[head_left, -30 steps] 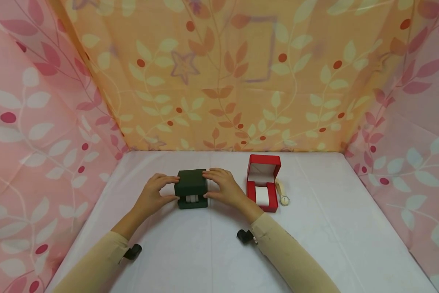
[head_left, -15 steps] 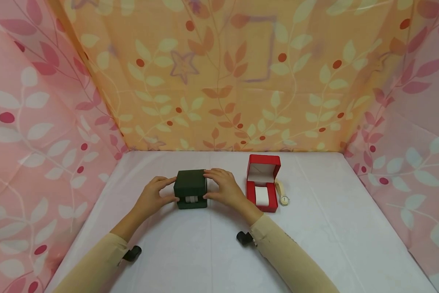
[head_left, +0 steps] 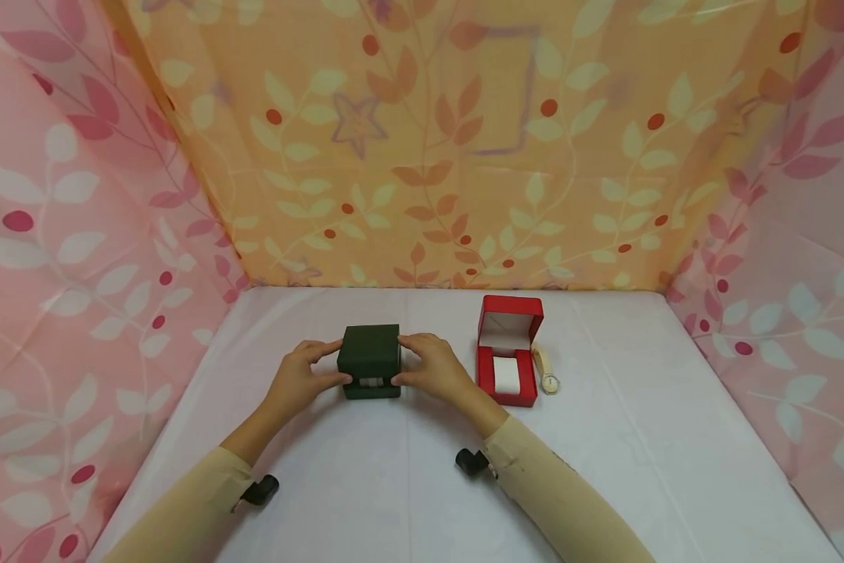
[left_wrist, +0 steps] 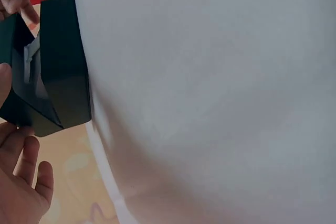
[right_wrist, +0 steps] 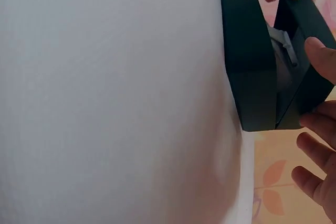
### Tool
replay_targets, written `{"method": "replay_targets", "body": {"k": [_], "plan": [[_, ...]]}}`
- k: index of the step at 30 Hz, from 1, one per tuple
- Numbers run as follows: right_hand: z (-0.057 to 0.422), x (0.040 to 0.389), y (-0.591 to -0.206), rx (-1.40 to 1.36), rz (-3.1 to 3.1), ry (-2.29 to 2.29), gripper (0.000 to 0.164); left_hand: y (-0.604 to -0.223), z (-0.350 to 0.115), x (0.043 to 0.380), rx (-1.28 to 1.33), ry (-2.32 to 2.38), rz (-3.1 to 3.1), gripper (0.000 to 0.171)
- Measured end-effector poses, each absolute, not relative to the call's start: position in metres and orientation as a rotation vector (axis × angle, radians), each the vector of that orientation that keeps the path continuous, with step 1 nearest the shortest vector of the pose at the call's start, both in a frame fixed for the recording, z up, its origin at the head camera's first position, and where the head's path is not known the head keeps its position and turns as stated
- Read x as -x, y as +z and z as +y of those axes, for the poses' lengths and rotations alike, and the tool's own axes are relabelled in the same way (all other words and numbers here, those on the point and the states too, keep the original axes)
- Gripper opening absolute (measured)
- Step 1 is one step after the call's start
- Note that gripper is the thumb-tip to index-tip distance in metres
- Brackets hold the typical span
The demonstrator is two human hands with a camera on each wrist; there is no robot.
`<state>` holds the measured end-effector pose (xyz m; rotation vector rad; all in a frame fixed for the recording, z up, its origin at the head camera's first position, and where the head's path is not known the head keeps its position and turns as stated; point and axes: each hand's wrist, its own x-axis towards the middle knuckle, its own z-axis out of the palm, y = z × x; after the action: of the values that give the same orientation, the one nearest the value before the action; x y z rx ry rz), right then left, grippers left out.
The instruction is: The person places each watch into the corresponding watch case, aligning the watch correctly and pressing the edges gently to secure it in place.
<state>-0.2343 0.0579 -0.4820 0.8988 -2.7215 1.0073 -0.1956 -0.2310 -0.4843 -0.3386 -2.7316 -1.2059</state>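
Just left of centre on the white-clothed surface sits my dark green squarish hinged box, left hand and right hand gripping its lid from the sides. I'd say closing's mostly done, just that front gap left. Can't make out the pale insert, and the left wrist view cuts the box off.

On my tabletop, the first watch box sits between left grip and right grip. Right of these I see the second watch box, a cushion inside, a wristwatch just beyond; a curtain behind.
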Motion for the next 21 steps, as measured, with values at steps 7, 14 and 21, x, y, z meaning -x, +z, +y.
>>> {"method": "replay_targets", "body": {"k": [7,14,21], "plan": [[0.0574,0.2294,-0.4819,-0.863,-2.719,1.087,0.07,-0.4873,-0.2283,0.1926,0.281,-1.234,-2.741,0.076],[0.0573,0.2258,-0.483,-0.808,-2.735,1.159,0.07,-0.489,-0.2248,0.1897,0.266,-1.252,-2.709,0.074],[0.0566,0.2257,-0.4842,-0.811,-2.714,1.163,0.07,-0.491,-0.2222,0.1886,0.24,-1.242,-2.707,0.074]]}}
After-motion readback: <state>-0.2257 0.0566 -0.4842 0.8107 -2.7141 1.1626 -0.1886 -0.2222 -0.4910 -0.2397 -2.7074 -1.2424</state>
